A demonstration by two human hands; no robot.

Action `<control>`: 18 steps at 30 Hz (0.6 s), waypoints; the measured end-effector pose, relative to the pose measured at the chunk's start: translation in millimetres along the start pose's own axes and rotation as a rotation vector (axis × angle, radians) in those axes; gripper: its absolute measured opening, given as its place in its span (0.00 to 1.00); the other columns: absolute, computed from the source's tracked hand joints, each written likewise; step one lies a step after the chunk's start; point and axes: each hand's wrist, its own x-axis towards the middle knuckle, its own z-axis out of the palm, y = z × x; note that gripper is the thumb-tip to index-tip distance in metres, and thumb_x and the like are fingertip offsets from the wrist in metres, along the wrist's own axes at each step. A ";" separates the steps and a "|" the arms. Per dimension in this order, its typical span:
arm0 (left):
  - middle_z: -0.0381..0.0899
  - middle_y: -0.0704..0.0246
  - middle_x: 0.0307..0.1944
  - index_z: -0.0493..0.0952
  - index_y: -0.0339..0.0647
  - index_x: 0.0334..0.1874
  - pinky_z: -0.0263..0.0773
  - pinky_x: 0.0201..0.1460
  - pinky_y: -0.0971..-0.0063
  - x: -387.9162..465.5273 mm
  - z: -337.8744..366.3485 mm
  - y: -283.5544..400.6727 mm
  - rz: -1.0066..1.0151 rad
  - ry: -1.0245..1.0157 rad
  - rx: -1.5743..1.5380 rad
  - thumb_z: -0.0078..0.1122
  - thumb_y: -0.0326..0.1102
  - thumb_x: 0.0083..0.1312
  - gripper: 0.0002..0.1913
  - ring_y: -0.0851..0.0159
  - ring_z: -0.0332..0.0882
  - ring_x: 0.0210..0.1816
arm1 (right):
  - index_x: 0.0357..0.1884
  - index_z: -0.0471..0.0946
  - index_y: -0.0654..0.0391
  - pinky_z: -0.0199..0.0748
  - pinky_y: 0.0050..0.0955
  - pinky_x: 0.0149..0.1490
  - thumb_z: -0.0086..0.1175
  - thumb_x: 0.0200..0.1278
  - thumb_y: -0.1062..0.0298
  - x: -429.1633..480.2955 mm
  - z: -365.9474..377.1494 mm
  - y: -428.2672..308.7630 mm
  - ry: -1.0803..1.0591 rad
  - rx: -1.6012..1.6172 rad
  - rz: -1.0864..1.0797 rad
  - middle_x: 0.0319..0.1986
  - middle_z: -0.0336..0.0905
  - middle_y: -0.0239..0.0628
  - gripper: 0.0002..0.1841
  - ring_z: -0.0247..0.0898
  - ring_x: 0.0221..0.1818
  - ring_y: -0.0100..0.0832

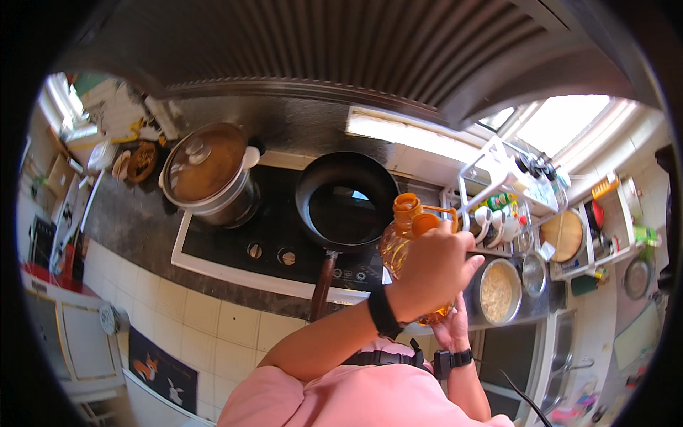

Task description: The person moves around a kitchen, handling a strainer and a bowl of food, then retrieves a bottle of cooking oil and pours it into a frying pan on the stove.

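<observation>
My left hand [440, 261] reaches across my body and grips the upper part of a clear plastic bottle of golden oil [394, 245]. The bottle has an orange neck with its flip cap hanging open, and it leans towards a black wok [347, 208]. Under the bottle's lower end, my right hand [452, 325] supports it with the palm up; part of that hand is hidden by the left. The wok sits on a black glass gas hob [224, 251], its brown handle pointing at me. No stream of oil can be made out.
On the left burner stands a lidded pot [205, 165]. To the right, a metal bowl of pale food [499, 292] and a smaller metal bowl [533, 273] stand near a white rack [475, 187] with bottles. A ribbed range hood [320, 48] hangs overhead.
</observation>
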 end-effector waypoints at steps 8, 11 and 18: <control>0.80 0.71 0.33 0.86 0.33 0.43 0.71 0.38 0.77 9.1 20.0 20.5 -0.181 -0.403 -0.455 0.69 0.39 0.71 0.13 0.76 0.75 0.34 | 0.78 0.66 0.50 0.62 0.47 0.77 0.33 0.81 0.30 31.5 -79.3 22.9 -0.004 0.078 -0.041 0.74 0.70 0.36 0.39 0.66 0.75 0.40; 0.82 0.67 0.40 0.85 0.32 0.44 0.75 0.49 0.75 4.1 46.6 30.6 -0.192 -0.374 -0.496 0.69 0.39 0.71 0.13 0.72 0.79 0.43 | 0.78 0.66 0.50 0.62 0.46 0.77 0.33 0.81 0.30 41.0 -111.3 28.0 -0.010 0.091 -0.070 0.74 0.70 0.35 0.39 0.65 0.75 0.39; 0.84 0.70 0.47 0.85 0.34 0.49 0.73 0.54 0.77 -12.1 112.2 52.7 -0.169 -0.321 -0.595 0.65 0.35 0.74 0.10 0.73 0.78 0.47 | 0.68 0.79 0.50 0.74 0.35 0.61 0.39 0.82 0.32 52.0 -176.7 26.4 0.310 -0.377 -0.001 0.58 0.84 0.31 0.35 0.80 0.55 0.29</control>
